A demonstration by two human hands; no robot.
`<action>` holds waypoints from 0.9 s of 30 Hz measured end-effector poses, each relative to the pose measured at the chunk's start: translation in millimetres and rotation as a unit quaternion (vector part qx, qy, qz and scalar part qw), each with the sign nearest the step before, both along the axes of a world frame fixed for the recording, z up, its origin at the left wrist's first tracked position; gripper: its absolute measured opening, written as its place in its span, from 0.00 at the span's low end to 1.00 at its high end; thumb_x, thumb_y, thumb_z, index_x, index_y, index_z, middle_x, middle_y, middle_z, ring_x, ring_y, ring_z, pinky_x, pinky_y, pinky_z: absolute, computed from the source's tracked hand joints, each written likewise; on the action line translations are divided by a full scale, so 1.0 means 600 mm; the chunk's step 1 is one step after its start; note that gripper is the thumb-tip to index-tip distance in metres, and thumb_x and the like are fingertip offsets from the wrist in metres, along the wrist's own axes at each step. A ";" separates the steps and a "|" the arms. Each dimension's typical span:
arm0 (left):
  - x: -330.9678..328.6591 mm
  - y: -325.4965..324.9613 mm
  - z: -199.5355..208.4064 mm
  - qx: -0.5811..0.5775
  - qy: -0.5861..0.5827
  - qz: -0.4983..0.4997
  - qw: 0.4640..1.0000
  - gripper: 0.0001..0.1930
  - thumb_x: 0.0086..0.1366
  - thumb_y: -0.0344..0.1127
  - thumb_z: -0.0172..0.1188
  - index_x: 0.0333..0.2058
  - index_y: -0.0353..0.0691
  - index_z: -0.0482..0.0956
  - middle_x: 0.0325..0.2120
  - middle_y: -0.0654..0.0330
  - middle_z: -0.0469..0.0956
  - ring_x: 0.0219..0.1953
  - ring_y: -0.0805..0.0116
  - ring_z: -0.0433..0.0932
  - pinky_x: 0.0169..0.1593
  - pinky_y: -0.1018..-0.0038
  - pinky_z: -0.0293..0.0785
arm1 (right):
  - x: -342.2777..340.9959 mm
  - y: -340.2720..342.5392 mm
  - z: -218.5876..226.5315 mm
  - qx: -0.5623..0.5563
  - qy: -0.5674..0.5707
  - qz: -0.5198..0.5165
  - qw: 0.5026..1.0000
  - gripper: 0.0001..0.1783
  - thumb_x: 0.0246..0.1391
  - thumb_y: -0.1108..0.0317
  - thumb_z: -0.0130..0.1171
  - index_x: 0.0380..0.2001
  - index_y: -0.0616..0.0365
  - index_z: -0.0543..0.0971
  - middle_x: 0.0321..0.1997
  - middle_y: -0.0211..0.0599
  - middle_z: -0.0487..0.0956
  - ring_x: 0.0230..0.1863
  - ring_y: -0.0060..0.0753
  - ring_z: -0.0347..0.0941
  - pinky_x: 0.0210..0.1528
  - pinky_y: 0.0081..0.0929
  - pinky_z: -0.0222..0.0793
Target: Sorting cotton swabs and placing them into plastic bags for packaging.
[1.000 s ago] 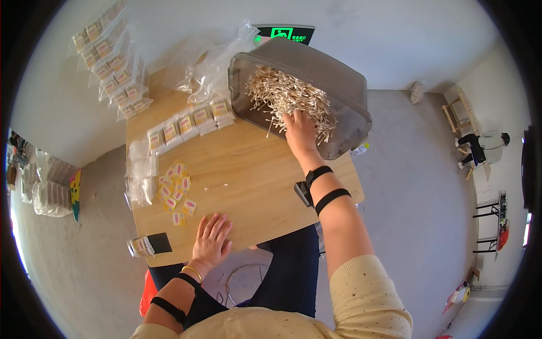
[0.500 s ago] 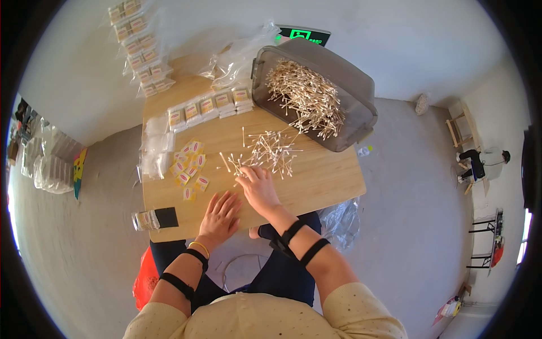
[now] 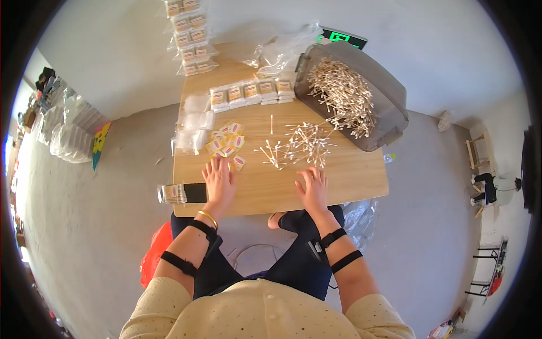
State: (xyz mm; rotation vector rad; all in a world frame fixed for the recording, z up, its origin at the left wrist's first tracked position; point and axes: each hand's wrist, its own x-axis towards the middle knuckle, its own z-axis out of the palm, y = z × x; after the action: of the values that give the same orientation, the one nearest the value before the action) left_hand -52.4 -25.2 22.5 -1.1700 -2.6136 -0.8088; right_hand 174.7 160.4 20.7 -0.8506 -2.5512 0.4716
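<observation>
My left hand [image 3: 219, 183] lies with its fingers stretched out at the near edge of a group of small yellow-and-white cards [image 3: 227, 138]. Its fingertips reach the lowest cards and partly cover them. Resting on the table just below a loose pile of cotton swabs [image 3: 309, 144] is my right hand [image 3: 314, 189], thumb apart from the fingers and nothing visible in it. One single swab [image 3: 271, 125] lies apart, beyond the pile. Left of my left wrist, a small clear packet of swabs [image 3: 172, 194] sits beside a black pad [image 3: 195, 192] at the table's edge.
A tilted grey bin [image 3: 389, 110] full of swabs [image 3: 341, 96] stands at the far right of the wooden table [image 3: 350, 175]. Packed swab bags [image 3: 251, 91] line the back, with empty clear bags [image 3: 195, 121] at left. More packs [image 3: 189, 37] stand at the far left.
My left hand has moved forward to the cards. The right hand has left the swab pile's left side and now rests below it, further right. The whole view has shifted.
</observation>
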 end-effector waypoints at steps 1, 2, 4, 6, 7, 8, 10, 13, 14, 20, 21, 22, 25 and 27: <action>-0.021 -0.005 -0.002 -0.027 -0.003 0.000 1.000 0.19 0.56 0.28 0.63 0.47 0.49 0.76 0.49 0.59 0.72 0.53 0.52 0.70 0.54 0.56 0.65 | -0.020 -0.004 -0.002 -0.001 0.011 0.011 1.000 0.20 0.51 0.67 0.70 0.48 0.50 0.80 0.52 0.37 0.74 0.57 0.48 0.69 0.57 0.46 0.66; -0.044 -0.016 -0.004 -0.054 -0.006 -0.001 0.999 0.19 0.56 0.28 0.64 0.47 0.50 0.76 0.48 0.59 0.72 0.54 0.53 0.70 0.54 0.56 0.65 | -0.040 -0.007 0.000 -0.002 0.022 0.021 1.000 0.19 0.51 0.67 0.70 0.48 0.50 0.80 0.52 0.37 0.74 0.56 0.48 0.69 0.57 0.46 0.66; -0.073 -0.029 -0.004 -0.086 -0.002 -0.013 0.996 0.20 0.55 0.27 0.67 0.46 0.52 0.78 0.47 0.60 0.72 0.54 0.55 0.70 0.56 0.58 0.64 | -0.080 -0.014 -0.002 0.000 0.036 0.034 0.999 0.19 0.52 0.66 0.70 0.47 0.50 0.80 0.51 0.36 0.74 0.55 0.48 0.69 0.56 0.45 0.66; -0.088 -0.024 0.007 -0.076 -0.009 -0.062 0.995 0.18 0.54 0.27 0.68 0.44 0.52 0.79 0.46 0.60 0.72 0.54 0.56 0.70 0.56 0.59 0.64 | -0.112 -0.015 -0.007 0.010 0.037 0.035 0.999 0.18 0.52 0.65 0.71 0.46 0.50 0.80 0.50 0.35 0.74 0.54 0.48 0.69 0.56 0.46 0.65; -0.096 -0.020 0.010 -0.071 -0.013 -0.086 0.994 0.17 0.54 0.27 0.68 0.43 0.52 0.80 0.45 0.61 0.72 0.54 0.56 0.70 0.56 0.59 0.64 | -0.127 -0.016 -0.007 0.010 0.023 0.026 0.999 0.17 0.52 0.63 0.71 0.44 0.50 0.79 0.50 0.35 0.74 0.54 0.47 0.69 0.55 0.46 0.65; -0.104 -0.015 0.014 -0.080 -0.009 -0.102 0.992 0.16 0.54 0.27 0.69 0.41 0.53 0.81 0.44 0.61 0.72 0.54 0.56 0.69 0.57 0.60 0.64 | -0.141 -0.016 -0.006 0.011 0.009 0.016 1.000 0.17 0.51 0.62 0.72 0.43 0.50 0.79 0.49 0.35 0.73 0.54 0.47 0.69 0.55 0.46 0.65; -0.120 -0.001 0.021 -0.096 -0.003 -0.136 0.986 0.14 0.54 0.27 0.70 0.37 0.53 0.83 0.43 0.62 0.72 0.54 0.57 0.69 0.57 0.61 0.64 | -0.160 -0.014 -0.004 0.014 -0.013 0.000 1.000 0.16 0.51 0.59 0.73 0.40 0.50 0.79 0.47 0.35 0.72 0.54 0.46 0.69 0.54 0.45 0.65; -0.143 0.014 0.029 -0.153 -0.037 -0.183 0.970 0.11 0.53 0.28 0.71 0.33 0.52 0.83 0.41 0.63 0.72 0.54 0.58 0.69 0.58 0.62 0.65 | -0.181 -0.012 -0.002 0.016 -0.048 -0.020 0.998 0.16 0.51 0.56 0.73 0.37 0.49 0.79 0.46 0.35 0.72 0.53 0.45 0.69 0.54 0.44 0.65; -0.152 0.019 0.028 -0.164 -0.007 -0.201 0.966 0.10 0.52 0.29 0.72 0.33 0.52 0.83 0.41 0.64 0.72 0.54 0.59 0.69 0.58 0.62 0.65 | -0.189 -0.014 -0.002 0.011 -0.067 -0.027 0.997 0.16 0.51 0.55 0.73 0.37 0.49 0.79 0.46 0.35 0.72 0.53 0.45 0.69 0.53 0.44 0.64; -0.176 0.028 0.040 -0.145 0.026 -0.270 0.951 0.08 0.55 0.34 0.72 0.32 0.50 0.81 0.40 0.64 0.74 0.54 0.60 0.70 0.57 0.62 0.65 | -0.203 0.003 -0.027 0.012 -0.061 -0.050 0.997 0.12 0.50 0.58 0.72 0.33 0.49 0.80 0.44 0.36 0.73 0.54 0.44 0.69 0.52 0.43 0.65; -0.172 0.030 0.044 -0.108 0.011 -0.267 0.958 0.08 0.56 0.34 0.71 0.32 0.50 0.81 0.40 0.64 0.74 0.54 0.61 0.70 0.57 0.63 0.66 | -0.198 0.008 -0.035 0.023 -0.052 -0.049 0.997 0.11 0.50 0.59 0.72 0.32 0.49 0.81 0.43 0.35 0.73 0.53 0.44 0.69 0.52 0.43 0.65; -0.166 0.032 0.046 -0.072 -0.005 -0.262 0.962 0.07 0.57 0.34 0.71 0.33 0.50 0.80 0.41 0.63 0.75 0.53 0.61 0.71 0.57 0.63 0.66 | -0.194 0.010 -0.038 0.023 -0.036 -0.042 0.998 0.10 0.49 0.60 0.71 0.31 0.49 0.81 0.43 0.34 0.73 0.53 0.44 0.70 0.52 0.43 0.65; -0.105 0.027 0.043 -0.061 -0.099 -0.288 0.951 0.07 0.59 0.34 0.69 0.34 0.48 0.80 0.41 0.63 0.75 0.51 0.60 0.73 0.56 0.62 0.67 | -0.173 0.015 -0.043 0.005 0.005 -0.007 1.000 0.07 0.49 0.64 0.71 0.29 0.48 0.81 0.42 0.33 0.73 0.51 0.44 0.70 0.51 0.44 0.65; -0.047 0.014 0.022 -0.078 -0.085 -0.286 0.951 0.06 0.58 0.34 0.69 0.33 0.47 0.79 0.41 0.64 0.75 0.50 0.60 0.73 0.56 0.62 0.66 | -0.156 0.015 -0.033 -0.028 0.023 0.039 0.999 0.07 0.49 0.66 0.71 0.29 0.48 0.81 0.42 0.33 0.73 0.50 0.44 0.71 0.51 0.44 0.66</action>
State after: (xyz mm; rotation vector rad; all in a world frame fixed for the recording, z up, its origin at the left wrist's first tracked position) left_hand -80.6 -16.9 35.8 -2.0422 -2.5204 -0.8294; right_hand 81.3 169.6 0.7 -0.7511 -2.5471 0.5817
